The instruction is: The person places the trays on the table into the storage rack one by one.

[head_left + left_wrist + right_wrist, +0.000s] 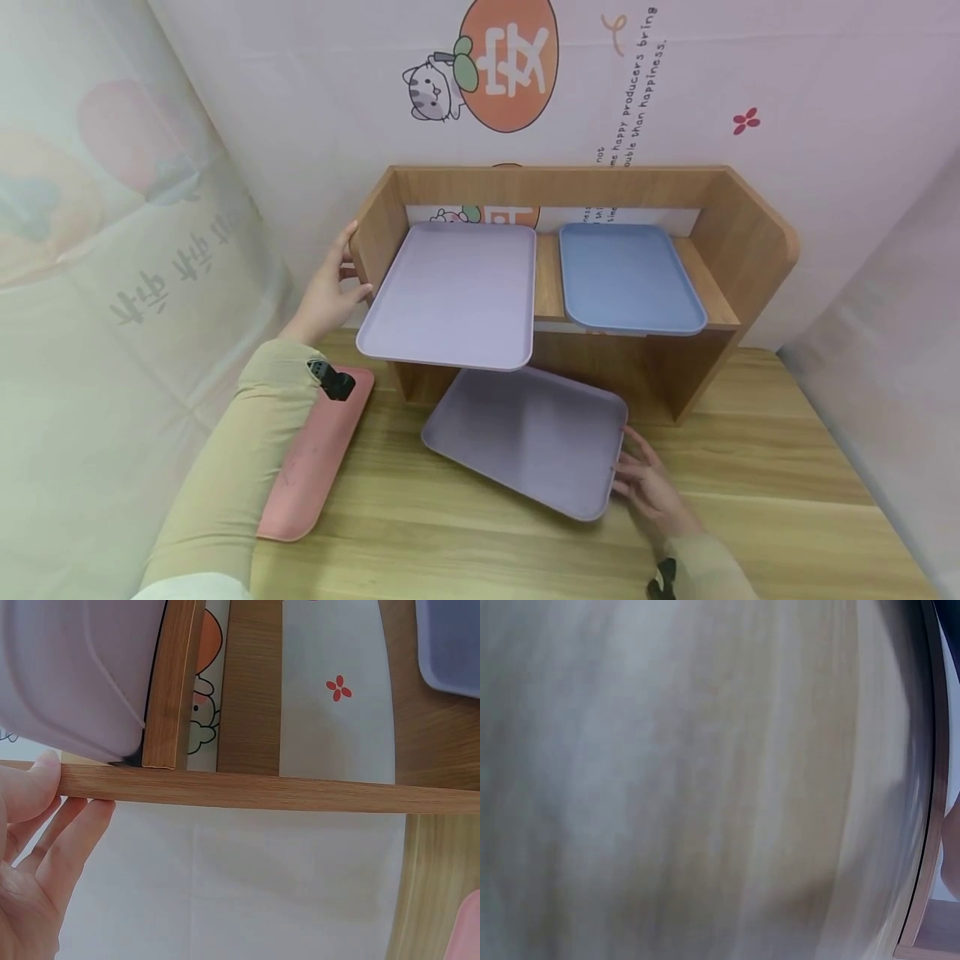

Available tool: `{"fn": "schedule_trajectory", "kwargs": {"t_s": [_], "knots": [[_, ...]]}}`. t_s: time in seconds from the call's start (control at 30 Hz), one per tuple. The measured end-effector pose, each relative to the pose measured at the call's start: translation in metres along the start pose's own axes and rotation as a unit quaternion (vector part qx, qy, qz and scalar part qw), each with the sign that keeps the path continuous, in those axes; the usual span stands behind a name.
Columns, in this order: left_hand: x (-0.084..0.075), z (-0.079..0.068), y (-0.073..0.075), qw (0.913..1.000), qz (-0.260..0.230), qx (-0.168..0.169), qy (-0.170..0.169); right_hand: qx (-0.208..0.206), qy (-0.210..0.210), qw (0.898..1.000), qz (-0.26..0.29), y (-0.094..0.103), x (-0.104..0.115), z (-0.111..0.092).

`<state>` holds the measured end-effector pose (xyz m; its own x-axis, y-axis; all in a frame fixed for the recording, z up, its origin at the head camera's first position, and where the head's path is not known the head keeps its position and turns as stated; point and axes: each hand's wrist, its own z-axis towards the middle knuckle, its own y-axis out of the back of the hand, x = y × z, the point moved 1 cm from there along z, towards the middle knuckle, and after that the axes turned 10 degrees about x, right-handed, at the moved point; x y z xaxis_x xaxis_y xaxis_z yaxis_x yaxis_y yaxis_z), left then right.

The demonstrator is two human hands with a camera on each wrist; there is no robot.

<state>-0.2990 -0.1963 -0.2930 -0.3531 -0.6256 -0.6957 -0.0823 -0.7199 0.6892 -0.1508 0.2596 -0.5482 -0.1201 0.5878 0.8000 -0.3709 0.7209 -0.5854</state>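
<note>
My left hand (326,287) grips the left side panel of a wooden desktop shelf (555,185), thumb on the inner side and fingers outside. Next to it on the shelf's upper board lies a lilac tray (453,292), jutting over the front. A second purple tray (532,442) sits at an angle below, its far edge reaching under the shelf. My right hand (652,483) holds that lower tray by its right rim, fingertips at the edge. The right wrist view is blurred and shows mostly the tabletop.
A blue tray (630,279) lies on the upper board's right half. On the wooden table (750,467), a pink tray (322,458) lies at left, partly behind my left forearm. Printed white cloth (315,100) hangs behind and on both sides.
</note>
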Motion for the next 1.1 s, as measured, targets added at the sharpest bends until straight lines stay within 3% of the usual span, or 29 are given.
{"fn": "schedule_trajectory", "kwargs": {"t_s": [0.3, 0.63, 0.93, 1.1], "knots": [[-0.002, -0.001, 0.0, 1.0, 0.0, -0.001, -0.001, -0.1, -0.013, 0.994, -0.038, -0.009, -0.006, 0.007], [-0.002, -0.002, 0.0, 1.0, -0.001, 0.001, 0.0, -0.131, -0.035, 0.989, -0.053, -0.014, -0.017, 0.015], [-0.001, -0.002, -0.001, 1.0, -0.002, 0.001, -0.006, -0.208, -0.077, 0.973, -0.056, -0.025, -0.029, 0.021], [-0.001, -0.002, 0.0, 1.0, -0.001, 0.002, -0.006, -0.214, -0.074, 0.973, -0.048, -0.03, -0.035, 0.028]]}}
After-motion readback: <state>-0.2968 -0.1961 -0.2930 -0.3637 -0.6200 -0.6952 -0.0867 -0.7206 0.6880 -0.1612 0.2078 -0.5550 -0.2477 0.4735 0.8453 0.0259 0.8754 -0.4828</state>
